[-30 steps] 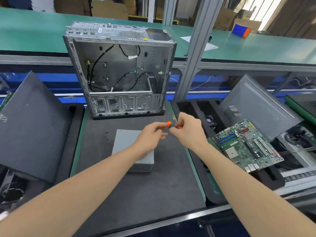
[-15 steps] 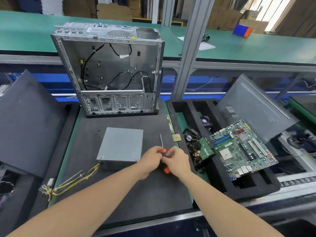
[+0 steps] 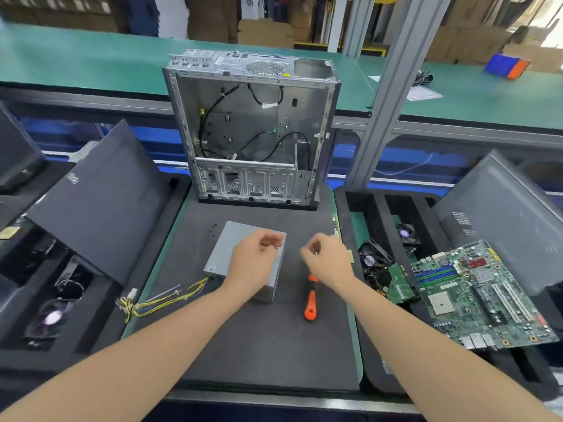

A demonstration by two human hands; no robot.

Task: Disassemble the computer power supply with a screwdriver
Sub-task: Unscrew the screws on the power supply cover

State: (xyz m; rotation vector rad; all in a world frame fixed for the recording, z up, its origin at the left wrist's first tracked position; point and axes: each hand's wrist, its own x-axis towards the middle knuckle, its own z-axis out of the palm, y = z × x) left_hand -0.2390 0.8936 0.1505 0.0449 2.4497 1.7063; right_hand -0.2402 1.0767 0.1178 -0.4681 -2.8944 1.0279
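Sitting on the dark mat point(image 3: 274, 345), the grey power supply point(image 3: 234, 245) is lying partly under the left hand point(image 3: 256, 263), whose fingers are curling over its far right corner; whether they are gripping it, I cannot tell. The right hand point(image 3: 327, 260) is hovering over the orange screwdriver point(image 3: 310, 303), fingers curled, hold unclear. Bare mat is stretching nearer.
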